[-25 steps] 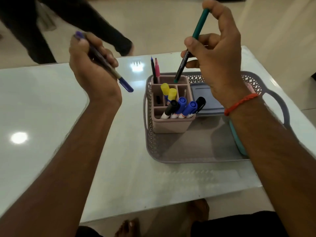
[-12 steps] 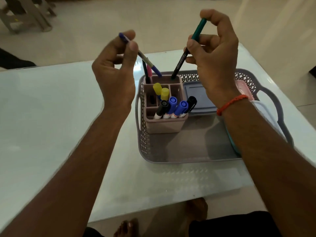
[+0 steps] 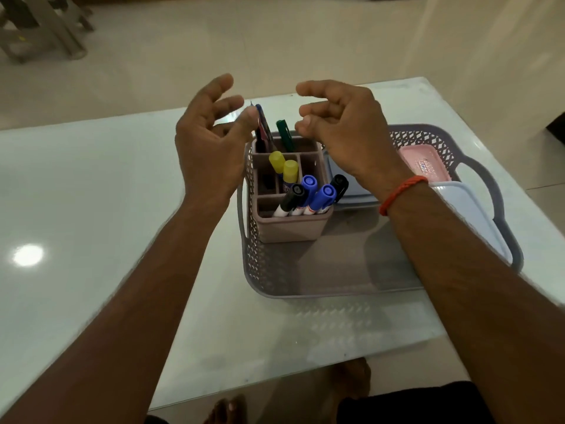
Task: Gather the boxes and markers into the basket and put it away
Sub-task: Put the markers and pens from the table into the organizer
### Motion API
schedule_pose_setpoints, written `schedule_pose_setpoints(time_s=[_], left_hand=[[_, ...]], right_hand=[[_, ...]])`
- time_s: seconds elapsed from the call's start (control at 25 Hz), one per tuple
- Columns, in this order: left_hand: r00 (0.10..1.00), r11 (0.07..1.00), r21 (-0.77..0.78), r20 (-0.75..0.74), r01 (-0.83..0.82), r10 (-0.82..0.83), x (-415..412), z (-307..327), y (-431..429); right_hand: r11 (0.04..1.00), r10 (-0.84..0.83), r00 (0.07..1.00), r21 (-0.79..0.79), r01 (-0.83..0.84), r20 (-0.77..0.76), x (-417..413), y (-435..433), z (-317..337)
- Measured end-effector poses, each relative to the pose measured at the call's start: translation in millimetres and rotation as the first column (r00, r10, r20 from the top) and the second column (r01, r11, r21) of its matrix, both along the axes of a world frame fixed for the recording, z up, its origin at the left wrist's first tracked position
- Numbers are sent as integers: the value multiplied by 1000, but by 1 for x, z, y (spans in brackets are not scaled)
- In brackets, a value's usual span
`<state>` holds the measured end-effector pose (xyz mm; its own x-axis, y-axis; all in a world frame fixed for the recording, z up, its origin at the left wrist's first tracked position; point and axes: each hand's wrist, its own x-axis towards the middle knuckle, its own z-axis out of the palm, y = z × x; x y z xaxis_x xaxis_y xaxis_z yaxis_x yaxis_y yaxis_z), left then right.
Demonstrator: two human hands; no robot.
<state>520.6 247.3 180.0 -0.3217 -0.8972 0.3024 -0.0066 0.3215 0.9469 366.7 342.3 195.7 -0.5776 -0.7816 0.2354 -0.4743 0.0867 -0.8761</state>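
**Hands.** The left hand point(image 3: 211, 139) is at centre-left of the frame, raised above the table. Its fingers are spread and loosely bent, and it holds nothing. Its thumb tip lies just beside the top of the blue pen point(image 3: 263, 119); whether they touch cannot be told. The right hand point(image 3: 342, 130) is at centre, raised above the far part of the basket. Its fingers are relaxed and slightly curled, and it holds nothing. There is a red band point(image 3: 400, 194) on its wrist.

**Basket.** The basket point(image 3: 305, 290) is grey, lattice-walled and has side handles. It rests on the white table point(image 3: 91, 209), right of centre.

**Holder.** The holder point(image 3: 290, 229) is pinkish-brown and divided into compartments. It stands upright in the left part of the basket, close to the left wall.
- Rear compartment: the blue pen and a green pen point(image 3: 285, 134), both tilted slightly.
- Middle compartment: two yellow-capped markers point(image 3: 283, 165).
- Front compartment: two black-capped markers point(image 3: 295, 192) and two blue-capped markers point(image 3: 325, 192), all leaning right.

**Boxes, all inside the basket.**
- A grey-blue box point(image 3: 357, 197) lies just right of the holder.
- A pink box point(image 3: 425, 162) sits at the upper-right corner.
- A pale box point(image 3: 470, 215) runs along the right wall, partly hidden by the right forearm.

**Other.** Bare feet point(image 3: 227, 410) show at the bottom edge. A stool point(image 3: 42, 29) stands at upper left.
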Motion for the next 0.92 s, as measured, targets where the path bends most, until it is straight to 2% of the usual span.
schedule_pose_setpoints(time_s=[0.12,0.24,0.32,0.44,0.52,0.56,0.64,0.76,0.84,0.92], left_hand=[[1000,1000,-1,-1,-18,18,10,-3,-6],[989,995,-86,128,-57,68,24,-10,-12],[963,997,-64,265,-33,49,33,-14,-19],[816,990,96,561,102,-138,44,-23,-26],[703,962,201,657,185,-273,47,-26,-24],[675,952,224,671,209,-306,47,-27,-22],[671,942,241,662,233,-335,47,-27,-19],[704,929,253,607,270,-370,46,-26,-14],[729,923,265,567,279,-384,44,-23,-13],[753,924,261,537,280,-380,39,-23,-11]], right_hand=[[1000,18,1000,4,-18,2,0,1,0],[1000,11,994,29,-8,-110,-2,3,1],[999,-14,982,34,21,-186,-7,7,4],[993,-107,962,28,118,-252,-20,19,13],[972,-193,932,72,225,-307,-36,34,19],[951,-231,910,118,286,-344,-46,44,21],[863,-282,836,256,436,-470,-67,67,20],[589,-199,735,520,618,-648,-93,106,13],[423,-143,761,656,625,-632,-105,123,6],[390,-128,811,723,571,-571,-109,128,1]])
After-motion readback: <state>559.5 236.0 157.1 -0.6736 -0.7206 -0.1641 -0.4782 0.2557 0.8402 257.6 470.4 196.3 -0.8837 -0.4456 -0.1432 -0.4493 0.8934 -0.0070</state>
